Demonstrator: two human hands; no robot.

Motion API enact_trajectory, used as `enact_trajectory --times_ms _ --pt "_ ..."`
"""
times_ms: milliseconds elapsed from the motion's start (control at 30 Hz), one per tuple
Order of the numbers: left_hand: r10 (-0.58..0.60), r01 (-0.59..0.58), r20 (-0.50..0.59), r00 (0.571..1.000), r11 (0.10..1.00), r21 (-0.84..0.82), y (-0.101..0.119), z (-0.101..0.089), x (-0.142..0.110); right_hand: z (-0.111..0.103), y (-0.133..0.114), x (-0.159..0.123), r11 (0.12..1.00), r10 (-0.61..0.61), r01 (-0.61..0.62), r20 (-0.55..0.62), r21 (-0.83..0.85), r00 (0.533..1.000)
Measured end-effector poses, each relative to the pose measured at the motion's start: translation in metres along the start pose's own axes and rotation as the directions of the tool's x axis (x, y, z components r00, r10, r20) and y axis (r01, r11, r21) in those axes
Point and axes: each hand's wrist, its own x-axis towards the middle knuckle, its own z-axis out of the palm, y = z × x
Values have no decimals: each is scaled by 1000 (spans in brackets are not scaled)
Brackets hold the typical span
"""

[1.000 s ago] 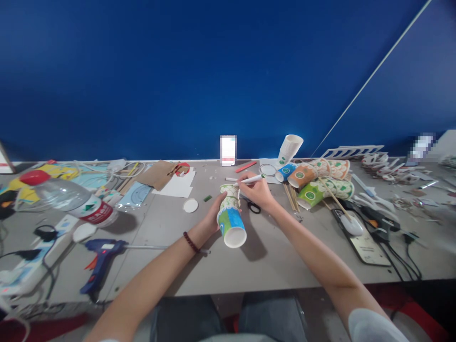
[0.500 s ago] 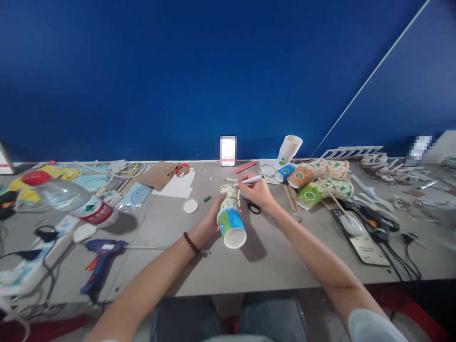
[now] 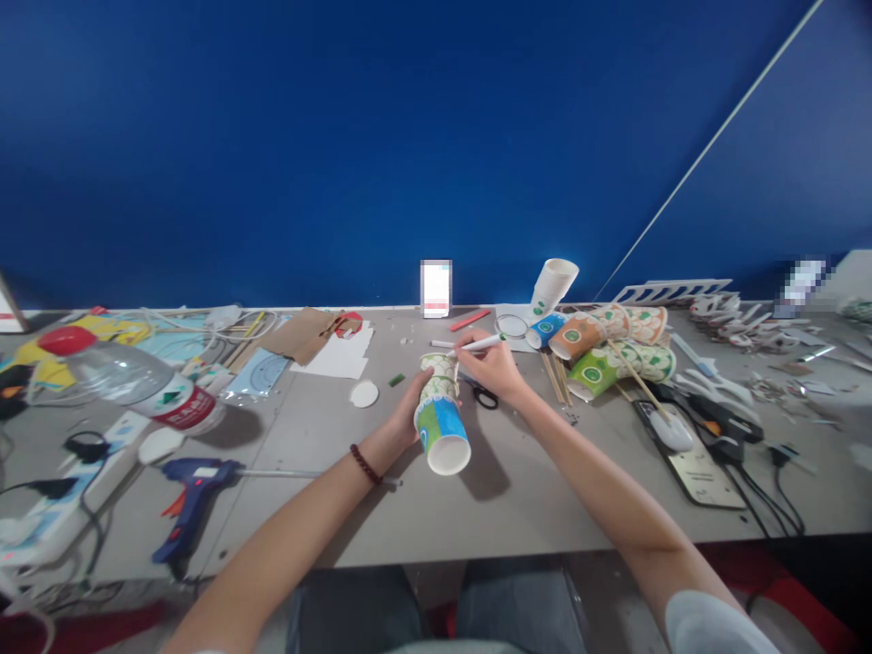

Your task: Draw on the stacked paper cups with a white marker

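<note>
My left hand [image 3: 411,406] is wrapped round a column of paper cups [image 3: 441,418], joined end to end. Its near cup is green and blue with the white mouth towards me; the far ones carry a green pattern on white. In my right hand [image 3: 494,366] a white marker pen [image 3: 482,343] with a green mark is pinched between the fingers, close to the far end of the column. Whether its tip touches the cups I cannot tell. Black-handled scissors [image 3: 485,396] lie under the right wrist. Left of the cups are a white paper disc [image 3: 364,393] and a small green piece [image 3: 396,380].
A blue glue gun [image 3: 197,495] and a large bottle [image 3: 136,381] lie at left, by a power strip [image 3: 74,500]. To the right are more joined cups [image 3: 592,374], a cup stack [image 3: 555,283], a mouse [image 3: 671,431] on a phone [image 3: 708,481] and a black glue gun [image 3: 726,422].
</note>
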Motion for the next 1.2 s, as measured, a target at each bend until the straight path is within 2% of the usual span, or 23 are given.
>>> enact_trajectory --times_ms 367,633,1200 --pt "-1 2 -29 1000 999 32 1 5 -2 0 0 1 1000 -16 16 -13 4 1000" --pt "18 -17 -34 999 999 31 0 2 2 -2 -2 0 999 25 -25 2 -20 1000" --pt "-23 24 -53 998 1000 17 1 2 0 -1 0 1 1000 17 -17 0 -22 1000"
